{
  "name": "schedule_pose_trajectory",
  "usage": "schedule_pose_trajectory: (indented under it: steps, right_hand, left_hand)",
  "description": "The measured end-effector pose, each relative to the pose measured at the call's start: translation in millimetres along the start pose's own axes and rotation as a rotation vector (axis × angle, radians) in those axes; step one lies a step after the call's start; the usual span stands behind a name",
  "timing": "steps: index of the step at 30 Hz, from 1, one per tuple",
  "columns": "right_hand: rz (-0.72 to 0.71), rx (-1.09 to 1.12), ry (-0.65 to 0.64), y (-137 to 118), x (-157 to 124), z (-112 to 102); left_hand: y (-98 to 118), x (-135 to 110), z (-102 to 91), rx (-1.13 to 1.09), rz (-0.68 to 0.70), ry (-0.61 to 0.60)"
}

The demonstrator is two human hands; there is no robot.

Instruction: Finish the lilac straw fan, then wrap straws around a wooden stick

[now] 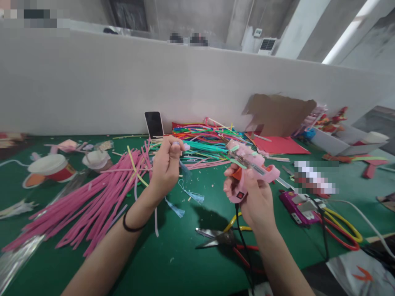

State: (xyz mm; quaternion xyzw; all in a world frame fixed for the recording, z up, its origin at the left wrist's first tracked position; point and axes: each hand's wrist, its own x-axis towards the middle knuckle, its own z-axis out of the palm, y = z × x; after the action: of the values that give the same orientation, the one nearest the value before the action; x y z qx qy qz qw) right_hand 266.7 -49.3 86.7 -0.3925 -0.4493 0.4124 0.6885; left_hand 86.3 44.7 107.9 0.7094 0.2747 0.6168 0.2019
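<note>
Centre of the frame, and the left hand is up off the green table, fingers pinched tight around a small lilac piece with a thin blue strand hanging below it, a black band on that wrist. Just to the right, the right hand is wrapped firmly around the grip of a pink glue gun, nozzle pointing up and left toward the lilac piece, the two close but apart, its black cord dropping straight down toward the bottom edge. Below the hands, scissors lie open on the table beside yellow and red handles. Two pale blue tassels lie on the cloth between the forearms. Sweeping across the lower left, a big fan of pink strips; behind the hands, in the middle, a bright multicoloured pile of strips against the white partition. A dark phone stands propped against that wall. Left of the frame, a red and white paper cup lies on its side. To the right, a red sheet lies flat under a torn brown cardboard piece, and a purple device sits lower right with cables looping around it.
</note>
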Motion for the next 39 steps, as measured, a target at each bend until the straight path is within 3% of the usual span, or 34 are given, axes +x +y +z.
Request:
schedule_pose_trajectory:
  steps: [5,11,16,22,24,28,34,36,39]
  right_hand:
    - [-0.099,-0.084,0.077,-25,20,8]
    - [-0.27,-0.146,0.112,-70,51,31]
    - [-0.293,-0.128,0.019,-75,61,37]
    - [-0.252,-0.02,0.036,-73,57,33]
    - [-0.211,0.004,0.008,-75,51,38]
    - [-0.178,-0.034,-0.065,-75,38,50]
    - [-0.282,-0.176,0.012,-72,33,53]
    - [-0.301,-0.171,0.008,-73,34,51]
    - [-0.306,-0.116,-0.006,-77,35,48]
  left_hand:
    - [34,13,6.9,-0.023,0.074,-0.047]
    - [80,20,2.7,-0.419,-0.138,0.032]
    - [74,24,2.2,-0.657,-0.316,-0.15]
    - [76,22,3.5,-0.848,-0.354,-0.262]
    - [82,18,9.1,-0.838,-0.373,-0.253]
    - [90,14,27.2,-0.757,-0.392,-0.12]
    - [88,13,46.6,-0.616,-0.409,-0.112]
    - [87,12,49.2,-0.571,-0.357,-0.089]
    - [86,9,54.2,-0.437,-0.167,0.041]
